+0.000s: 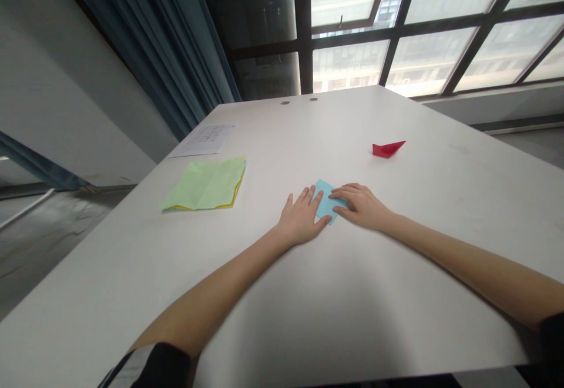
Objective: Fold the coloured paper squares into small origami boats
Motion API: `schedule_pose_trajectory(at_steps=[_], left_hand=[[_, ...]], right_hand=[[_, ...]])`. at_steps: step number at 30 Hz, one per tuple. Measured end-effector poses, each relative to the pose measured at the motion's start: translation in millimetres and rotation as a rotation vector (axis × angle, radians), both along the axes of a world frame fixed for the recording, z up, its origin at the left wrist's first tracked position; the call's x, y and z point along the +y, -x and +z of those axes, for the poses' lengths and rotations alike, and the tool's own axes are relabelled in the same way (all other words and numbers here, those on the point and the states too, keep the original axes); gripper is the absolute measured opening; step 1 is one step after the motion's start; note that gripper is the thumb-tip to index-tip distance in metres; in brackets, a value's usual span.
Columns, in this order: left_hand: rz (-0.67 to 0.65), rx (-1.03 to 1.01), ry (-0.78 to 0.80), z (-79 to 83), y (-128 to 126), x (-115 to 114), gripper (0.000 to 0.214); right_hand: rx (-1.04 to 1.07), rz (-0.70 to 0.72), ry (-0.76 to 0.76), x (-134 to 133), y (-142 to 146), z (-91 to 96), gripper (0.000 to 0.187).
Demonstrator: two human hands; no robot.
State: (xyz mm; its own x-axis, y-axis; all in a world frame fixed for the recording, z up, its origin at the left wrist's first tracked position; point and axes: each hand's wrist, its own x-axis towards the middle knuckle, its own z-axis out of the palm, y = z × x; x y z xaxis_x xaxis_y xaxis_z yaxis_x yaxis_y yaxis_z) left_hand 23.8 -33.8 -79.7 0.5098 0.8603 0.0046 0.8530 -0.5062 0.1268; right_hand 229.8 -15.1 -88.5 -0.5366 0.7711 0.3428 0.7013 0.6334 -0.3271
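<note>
A small folded light-blue paper (pixel 325 199) lies flat on the white table (pixel 396 247). My left hand (pixel 301 219) rests palm down on its left edge, fingers stretched out flat. My right hand (pixel 362 205) presses on its right side, fingers extended and lying on the paper. Both hands touch the blue paper and hide part of it.
A red folded paper boat (pixel 386 148) sits further back to the right. A stack of coloured sheets, green on top (pixel 206 184), lies at the left, with a printed white sheet (pixel 205 139) behind it. Windows and a blue curtain stand beyond the table's far edge.
</note>
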Motion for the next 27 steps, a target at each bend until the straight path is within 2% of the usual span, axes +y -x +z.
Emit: schedule_pose_trajectory(at_steps=[4, 8, 18, 24, 27], left_hand=[[0.063, 0.004, -0.003, -2.0, -0.7, 0.6, 0.070], [0.109, -0.005, -0.012, -3.3, 2.3, 3.7, 0.056], [0.166, -0.062, -0.083, -5.6, 17.2, 15.8, 0.051], [0.178, -0.115, -0.134, -6.6, 18.5, 16.4, 0.052], [0.180, -0.134, -0.162, -6.3, 18.3, 15.4, 0.051]], right_hand=[[-0.035, -0.055, -0.012, -0.4, -0.6, -2.0, 0.031], [-0.062, -0.085, 0.001, 1.7, -2.5, -4.0, 0.032], [0.045, -0.037, 0.013, 14.3, -17.1, -12.1, 0.030], [0.053, -0.155, -0.013, 19.2, -18.9, -21.1, 0.039], [0.076, -0.165, -0.001, 19.0, -18.1, -22.4, 0.037]])
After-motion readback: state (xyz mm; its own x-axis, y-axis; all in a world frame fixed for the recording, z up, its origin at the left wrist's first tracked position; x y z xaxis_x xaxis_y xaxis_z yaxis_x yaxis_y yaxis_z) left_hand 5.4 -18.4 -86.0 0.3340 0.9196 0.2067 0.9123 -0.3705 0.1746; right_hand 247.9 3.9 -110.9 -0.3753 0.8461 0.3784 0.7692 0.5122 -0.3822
